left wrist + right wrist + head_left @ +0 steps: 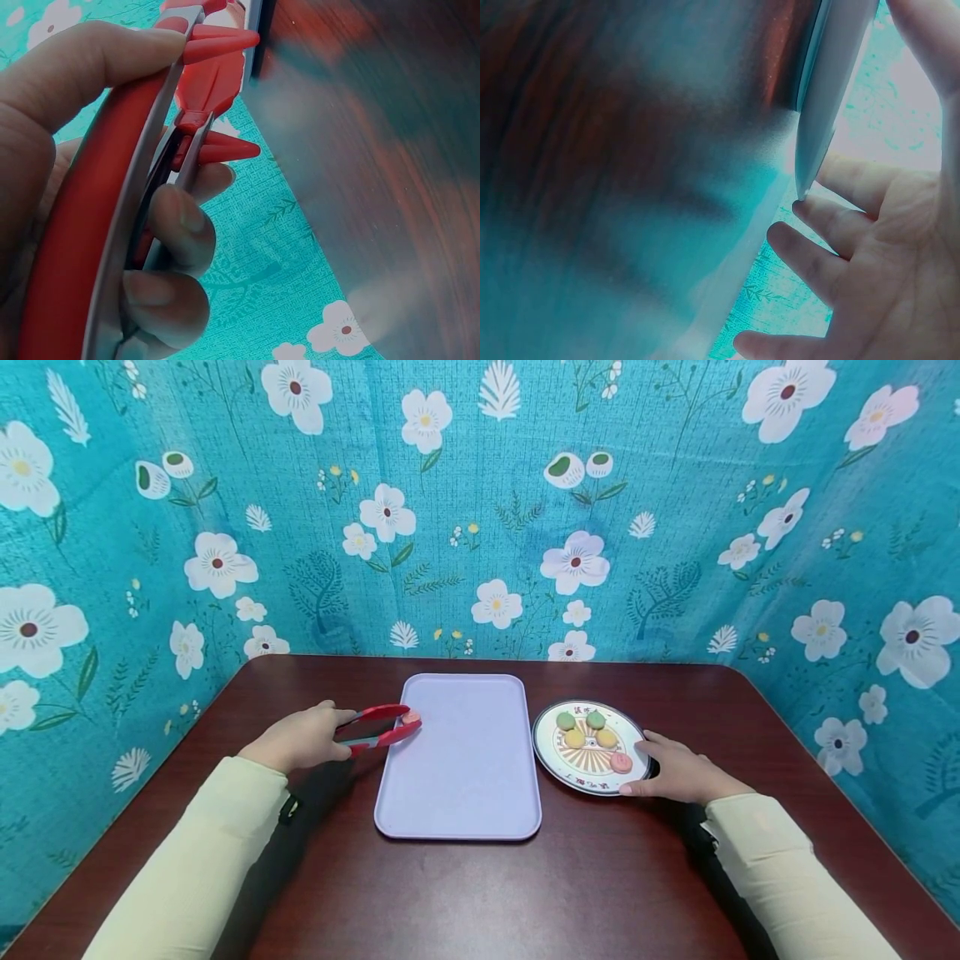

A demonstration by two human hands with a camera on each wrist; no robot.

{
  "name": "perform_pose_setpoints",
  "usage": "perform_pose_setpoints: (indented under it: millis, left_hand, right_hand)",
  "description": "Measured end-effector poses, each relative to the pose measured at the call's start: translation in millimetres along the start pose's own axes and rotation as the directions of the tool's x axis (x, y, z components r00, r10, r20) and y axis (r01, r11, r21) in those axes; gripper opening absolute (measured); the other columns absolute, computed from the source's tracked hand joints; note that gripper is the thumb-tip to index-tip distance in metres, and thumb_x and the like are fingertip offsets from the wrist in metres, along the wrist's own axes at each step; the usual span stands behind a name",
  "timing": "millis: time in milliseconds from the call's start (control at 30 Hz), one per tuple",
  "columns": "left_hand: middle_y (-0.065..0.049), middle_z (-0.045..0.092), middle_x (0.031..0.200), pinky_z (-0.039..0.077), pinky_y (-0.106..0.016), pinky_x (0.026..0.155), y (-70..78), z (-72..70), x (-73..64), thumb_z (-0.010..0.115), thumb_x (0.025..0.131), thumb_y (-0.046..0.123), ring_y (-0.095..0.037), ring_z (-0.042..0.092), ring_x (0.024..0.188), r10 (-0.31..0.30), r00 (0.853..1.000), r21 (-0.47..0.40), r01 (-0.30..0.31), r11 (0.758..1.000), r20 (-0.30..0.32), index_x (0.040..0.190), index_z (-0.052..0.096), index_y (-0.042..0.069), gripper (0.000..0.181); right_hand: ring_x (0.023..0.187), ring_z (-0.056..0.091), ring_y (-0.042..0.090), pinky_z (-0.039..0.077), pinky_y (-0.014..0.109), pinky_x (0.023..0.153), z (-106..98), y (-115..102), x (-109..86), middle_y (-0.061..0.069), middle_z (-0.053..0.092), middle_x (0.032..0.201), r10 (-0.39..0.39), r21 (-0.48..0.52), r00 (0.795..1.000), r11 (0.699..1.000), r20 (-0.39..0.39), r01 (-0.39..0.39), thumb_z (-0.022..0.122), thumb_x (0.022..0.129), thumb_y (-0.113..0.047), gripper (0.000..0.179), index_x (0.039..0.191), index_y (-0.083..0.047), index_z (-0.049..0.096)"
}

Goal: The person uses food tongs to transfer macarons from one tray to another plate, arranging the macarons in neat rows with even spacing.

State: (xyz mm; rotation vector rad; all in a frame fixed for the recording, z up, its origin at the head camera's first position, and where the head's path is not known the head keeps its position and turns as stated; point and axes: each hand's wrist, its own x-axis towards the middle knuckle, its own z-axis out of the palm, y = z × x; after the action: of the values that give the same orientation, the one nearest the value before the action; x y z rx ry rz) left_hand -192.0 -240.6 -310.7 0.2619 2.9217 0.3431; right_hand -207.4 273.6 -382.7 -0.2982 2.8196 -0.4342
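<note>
My left hand [300, 739] grips a pair of red tongs [112, 187] with silver edges, thumb on one arm and fingers curled round the other. Between the tong tips, over the left edge of a pale lavender tray [461, 768], sits a pink macaron [411, 717]. On the right, a round patterned plate [551, 758] with a dark rim carries two green macarons [596, 720], two yellow macarons [574, 738] and a pink macaron [621, 762]. At its right rim rests my right hand [678, 770], its fingers [810, 259] spread and mostly straight against the plate's edge.
Tray and plate stand side by side on a dark reddish-brown wooden table [480, 897]. Behind the table and along its sides hangs a turquoise cloth [450, 560] with white flowers.
</note>
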Motion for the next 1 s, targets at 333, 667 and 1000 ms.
perform_pose_setpoints:
  millis: [333, 667, 1000]
  left_hand:
    - [-0.021, 0.056, 0.11, 0.058, -0.041, 0.063, -1.1, 1.6, 2.1, 0.085, 0.07, 0.019, -0.032, 0.058, 0.092, 0.008, 1.0, -0.004, -0.008, 1.0, -0.02, 0.137, 0.051, -0.001, 0.077]
    - [-0.02, 0.058, 0.109, 0.057, -0.038, 0.062, -0.1, 0.2, 6.4, 0.085, 0.07, 0.019, -0.028, 0.058, 0.089, 0.015, 1.0, -0.003, -0.015, 1.0, 0.001, 0.135, 0.052, -0.001, 0.076]
    - [-0.02, 0.058, 0.11, 0.057, -0.038, 0.062, 2.0, -0.9, 4.9, 0.085, 0.069, 0.019, -0.028, 0.058, 0.088, 0.007, 1.0, -0.023, -0.007, 1.0, 0.009, 0.136, 0.052, -0.001, 0.077]
  right_hand:
    - [0.131, 0.028, 0.053, 0.024, 0.079, 0.093, -0.1, 0.3, 0.8, 0.034, 0.026, 0.148, -0.001, -0.003, 1.0, 1.0, 0.0, 0.001, 0.071, 0.068, -0.067, 0.112, 0.144, 0.007, 0.036]
    - [0.13, 0.029, 0.052, 0.025, 0.079, 0.093, -1.0, -0.9, 0.2, 0.034, 0.027, 0.148, 0.005, 0.004, 1.0, 1.0, 0.005, -0.005, 0.072, 0.067, -0.067, 0.112, 0.143, 0.007, 0.037]
    - [0.13, 0.03, 0.052, 0.027, 0.078, 0.092, -1.4, -1.6, -0.7, 0.034, 0.027, 0.148, 0.01, 0.009, 1.0, 1.0, 0.01, -0.01, 0.072, 0.067, -0.067, 0.113, 0.144, 0.007, 0.036]
